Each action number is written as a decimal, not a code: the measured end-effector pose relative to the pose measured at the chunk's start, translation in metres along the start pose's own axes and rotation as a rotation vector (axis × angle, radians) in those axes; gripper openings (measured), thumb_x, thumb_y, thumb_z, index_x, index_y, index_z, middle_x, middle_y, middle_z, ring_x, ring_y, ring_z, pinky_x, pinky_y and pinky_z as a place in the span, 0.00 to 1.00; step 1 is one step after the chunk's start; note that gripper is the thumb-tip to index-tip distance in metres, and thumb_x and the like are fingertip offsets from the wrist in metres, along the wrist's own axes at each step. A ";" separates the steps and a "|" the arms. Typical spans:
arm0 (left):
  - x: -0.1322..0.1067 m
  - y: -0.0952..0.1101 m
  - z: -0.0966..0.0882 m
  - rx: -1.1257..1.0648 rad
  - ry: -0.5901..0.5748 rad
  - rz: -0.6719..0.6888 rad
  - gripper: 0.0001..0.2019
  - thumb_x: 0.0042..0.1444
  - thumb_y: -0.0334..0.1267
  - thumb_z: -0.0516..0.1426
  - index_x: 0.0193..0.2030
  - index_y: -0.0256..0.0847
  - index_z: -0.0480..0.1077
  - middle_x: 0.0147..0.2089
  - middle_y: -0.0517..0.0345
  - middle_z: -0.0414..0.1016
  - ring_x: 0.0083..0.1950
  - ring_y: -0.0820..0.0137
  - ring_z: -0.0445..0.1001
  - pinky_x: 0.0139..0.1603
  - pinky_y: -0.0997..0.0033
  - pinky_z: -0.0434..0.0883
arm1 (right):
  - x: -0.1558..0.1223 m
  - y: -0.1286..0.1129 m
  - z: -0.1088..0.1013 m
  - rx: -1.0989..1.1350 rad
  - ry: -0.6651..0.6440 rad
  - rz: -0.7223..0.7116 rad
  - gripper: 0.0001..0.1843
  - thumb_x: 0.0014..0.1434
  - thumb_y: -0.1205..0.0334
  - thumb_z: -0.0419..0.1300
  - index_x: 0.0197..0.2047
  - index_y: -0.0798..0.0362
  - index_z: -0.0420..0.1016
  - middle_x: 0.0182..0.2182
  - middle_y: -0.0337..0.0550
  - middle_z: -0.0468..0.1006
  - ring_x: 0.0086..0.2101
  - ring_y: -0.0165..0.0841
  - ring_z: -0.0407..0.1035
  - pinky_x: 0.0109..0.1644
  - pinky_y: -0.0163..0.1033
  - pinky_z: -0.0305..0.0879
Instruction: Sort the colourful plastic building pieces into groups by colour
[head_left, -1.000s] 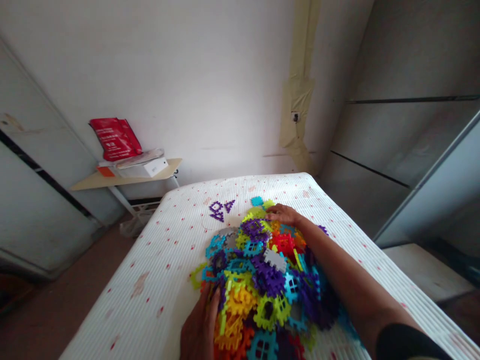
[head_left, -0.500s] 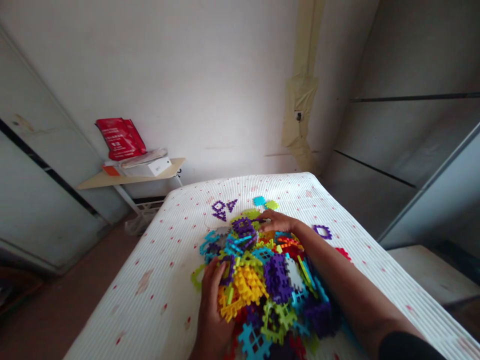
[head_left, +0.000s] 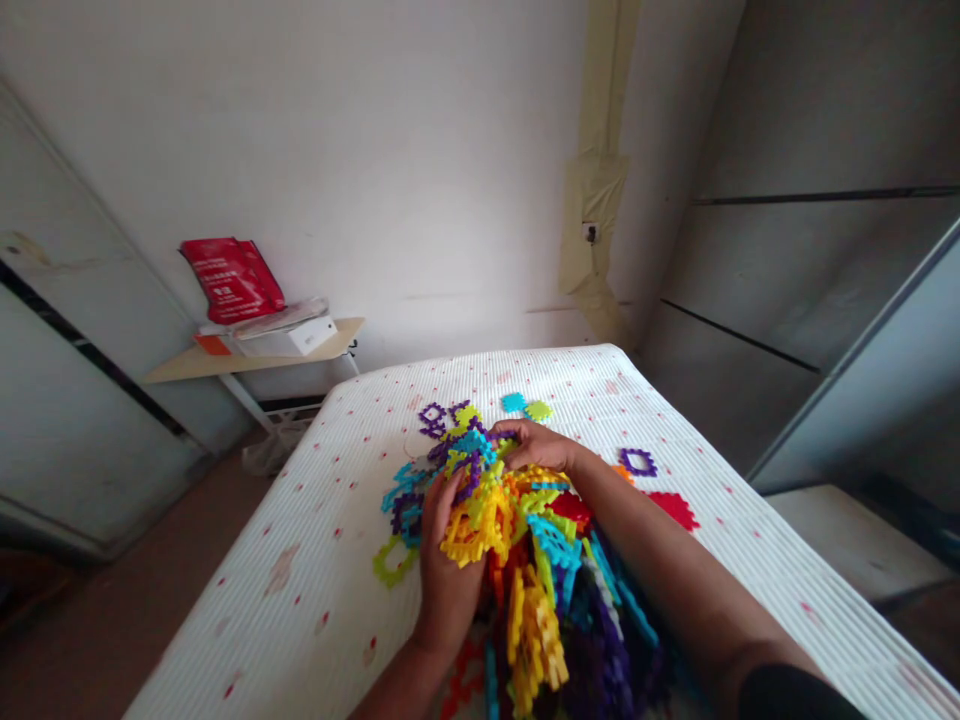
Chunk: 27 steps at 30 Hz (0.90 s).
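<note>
A heap of colourful interlocking plastic tiles (head_left: 555, 540) with notched edges spreads over the bed, in yellow, blue, purple, green and red. My left hand (head_left: 446, 545) curls round the heap's left side, its fingers against yellow tiles (head_left: 480, 525). At the far side my right hand (head_left: 536, 447) bends its fingers over purple and green tiles. Between the hands a clump of tiles is bunched together. Nearer me, yellow tiles (head_left: 536, 640) and purple ones stand tilted on edge, partly blurred. My right forearm covers part of the heap's right side.
Loose tiles lie around the heap: a purple frame (head_left: 637, 461) and a red tile (head_left: 673, 511) on the right, a blue tile (head_left: 514, 402) at the back. A small table (head_left: 349, 335) holds a red bag (head_left: 232, 280) and a white box (head_left: 296, 335). Grey cabinets stand right.
My left hand has moved forward and inward, pushing tiles toward my right hand. The near tiles have shifted and tipped on edge. The red tile on the right shows more fully.
</note>
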<state>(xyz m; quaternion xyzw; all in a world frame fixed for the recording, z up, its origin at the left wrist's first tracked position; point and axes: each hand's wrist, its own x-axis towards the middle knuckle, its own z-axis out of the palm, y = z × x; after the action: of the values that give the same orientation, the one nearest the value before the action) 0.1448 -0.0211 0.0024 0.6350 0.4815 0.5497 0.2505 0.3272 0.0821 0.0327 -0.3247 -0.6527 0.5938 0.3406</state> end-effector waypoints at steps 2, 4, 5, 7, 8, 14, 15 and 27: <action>0.008 0.005 -0.002 -0.027 0.007 -0.003 0.26 0.51 0.34 0.57 0.58 0.46 0.60 0.60 0.50 0.61 0.62 0.62 0.60 0.63 0.58 0.56 | 0.001 -0.011 0.004 0.050 0.048 -0.024 0.18 0.34 0.63 0.69 0.31 0.54 0.68 0.23 0.29 0.66 0.21 0.22 0.58 0.24 0.29 0.56; 0.014 0.010 -0.004 -0.066 -0.004 -0.005 0.28 0.50 0.32 0.57 0.59 0.46 0.59 0.60 0.51 0.62 0.62 0.62 0.60 0.63 0.60 0.57 | 0.000 -0.023 0.006 0.059 0.101 -0.064 0.17 0.37 0.60 0.69 0.30 0.54 0.68 0.22 0.30 0.66 0.21 0.22 0.58 0.24 0.28 0.55; 0.016 0.012 -0.005 -0.092 -0.013 -0.006 0.29 0.49 0.31 0.57 0.60 0.46 0.58 0.61 0.52 0.62 0.62 0.63 0.61 0.63 0.60 0.57 | -0.001 -0.029 0.006 0.058 0.126 -0.076 0.16 0.39 0.58 0.68 0.30 0.54 0.69 0.22 0.31 0.66 0.21 0.23 0.58 0.24 0.29 0.55; 0.018 0.017 -0.007 -0.134 -0.033 -0.008 0.30 0.48 0.30 0.57 0.60 0.45 0.58 0.61 0.52 0.62 0.62 0.63 0.61 0.63 0.61 0.58 | -0.007 -0.040 0.006 0.048 0.142 -0.064 0.15 0.44 0.54 0.66 0.30 0.54 0.70 0.22 0.32 0.67 0.22 0.24 0.60 0.25 0.30 0.57; 0.018 0.019 -0.008 -0.141 -0.044 -0.007 0.30 0.48 0.30 0.57 0.60 0.45 0.58 0.61 0.52 0.62 0.62 0.62 0.61 0.63 0.61 0.58 | -0.011 -0.044 0.006 0.037 0.138 -0.051 0.15 0.46 0.52 0.65 0.29 0.54 0.71 0.21 0.32 0.66 0.22 0.25 0.60 0.25 0.31 0.58; 0.008 0.031 -0.007 -0.016 -0.186 0.078 0.32 0.48 0.26 0.56 0.61 0.48 0.58 0.63 0.53 0.60 0.63 0.61 0.59 0.64 0.56 0.56 | -0.047 -0.051 0.002 -0.162 0.155 -0.092 0.15 0.49 0.52 0.62 0.22 0.55 0.69 0.21 0.34 0.64 0.25 0.26 0.60 0.31 0.34 0.60; 0.006 0.033 -0.007 0.013 -0.223 0.094 0.33 0.46 0.24 0.55 0.60 0.49 0.59 0.64 0.54 0.57 0.65 0.60 0.56 0.65 0.55 0.55 | -0.053 -0.049 0.001 -0.198 0.155 -0.105 0.14 0.49 0.54 0.63 0.23 0.55 0.69 0.22 0.34 0.65 0.26 0.27 0.61 0.32 0.34 0.61; -0.018 0.045 -0.035 0.264 -0.582 0.247 0.40 0.38 0.17 0.46 0.58 0.55 0.62 0.70 0.64 0.42 0.69 0.60 0.48 0.65 0.47 0.54 | -0.158 -0.019 0.000 -0.631 0.362 -0.085 0.15 0.53 0.56 0.62 0.44 0.51 0.70 0.58 0.51 0.62 0.55 0.43 0.60 0.57 0.48 0.58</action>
<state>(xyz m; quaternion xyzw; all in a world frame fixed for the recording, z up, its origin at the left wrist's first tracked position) 0.1282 -0.0633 0.0420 0.8457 0.3764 0.3047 0.2244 0.4148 -0.0500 0.0420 -0.4864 -0.7457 0.2814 0.3581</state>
